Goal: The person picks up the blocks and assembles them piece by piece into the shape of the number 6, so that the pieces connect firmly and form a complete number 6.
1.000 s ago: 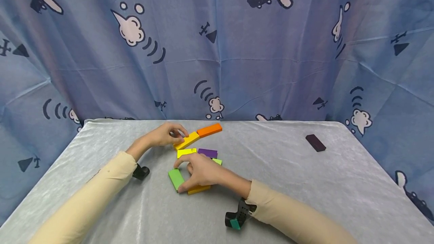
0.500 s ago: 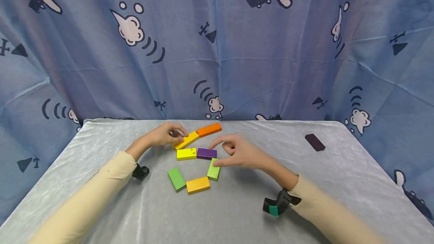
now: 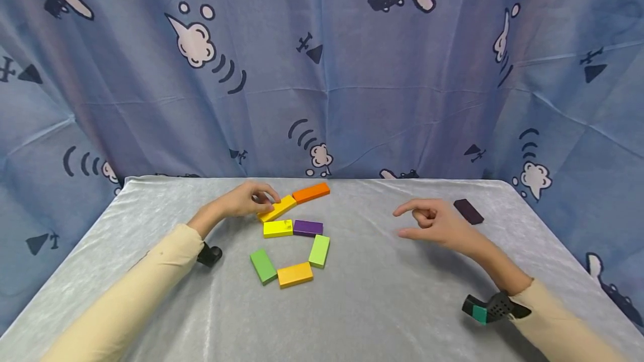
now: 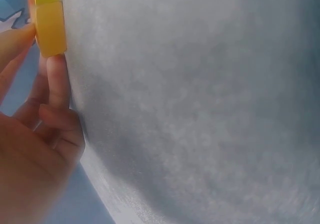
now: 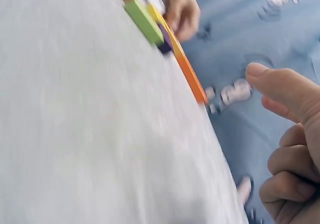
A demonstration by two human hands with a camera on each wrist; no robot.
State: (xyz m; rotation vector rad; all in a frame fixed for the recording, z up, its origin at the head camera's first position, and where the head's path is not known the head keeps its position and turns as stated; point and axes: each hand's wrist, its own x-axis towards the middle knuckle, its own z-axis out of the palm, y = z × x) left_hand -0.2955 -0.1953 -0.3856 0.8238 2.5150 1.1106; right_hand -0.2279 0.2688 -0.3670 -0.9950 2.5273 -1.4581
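My left hand [image 3: 247, 200] pinches a yellow-orange block [image 3: 278, 209] between thumb and index finger; it lies on the table, its far end at an orange block [image 3: 311, 193]. In the left wrist view the fingers are against the same block [image 4: 51, 29]. My right hand [image 3: 440, 225] hovers over the right side of the table with nothing in it. Its thumb and index finger are spread apart and the other fingers curl in. A dark, nearly black block [image 3: 468, 212] lies just behind it.
Nearer me, a yellow block [image 3: 278, 228], a purple block [image 3: 308, 228], a light green block [image 3: 319, 251], an amber block [image 3: 294, 275] and a green block [image 3: 263, 266] form a rough ring. A patterned curtain [image 3: 352, 71] hangs behind the grey cloth-covered table [image 3: 372, 317].
My right hand has left the green block at the ring and swung right, toward the dark block. The left hand has stayed at its block, and the blocks show no movement.
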